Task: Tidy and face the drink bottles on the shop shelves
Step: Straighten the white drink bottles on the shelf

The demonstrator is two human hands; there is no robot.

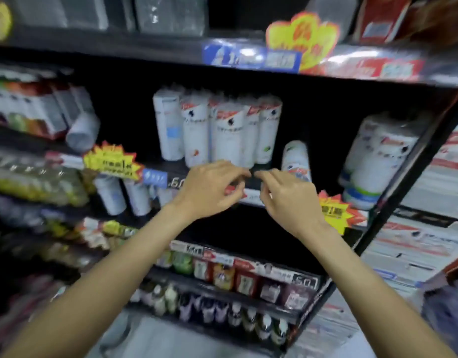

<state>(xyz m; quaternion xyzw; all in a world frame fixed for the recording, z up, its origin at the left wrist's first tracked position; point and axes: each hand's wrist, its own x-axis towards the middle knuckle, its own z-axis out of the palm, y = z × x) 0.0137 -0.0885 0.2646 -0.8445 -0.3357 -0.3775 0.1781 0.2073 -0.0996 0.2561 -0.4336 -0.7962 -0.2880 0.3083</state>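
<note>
The picture is blurred by motion. A cluster of tall white drink bottles stands on the middle shelf. One more white bottle stands alone to the right, leaning slightly. My left hand and my right hand reach side by side to the shelf's front edge, just below the cluster. Their fingertips nearly meet, the fingers are loosely curled, and I see nothing held in either. The right hand covers the base of the lone bottle.
A wrapped pack of white bottles fills the shelf's right end. Yellow starburst price tags hang from the edge. More white bottles stand lower left, and small bottles line the bottom shelves. Stacked cartons stand at right.
</note>
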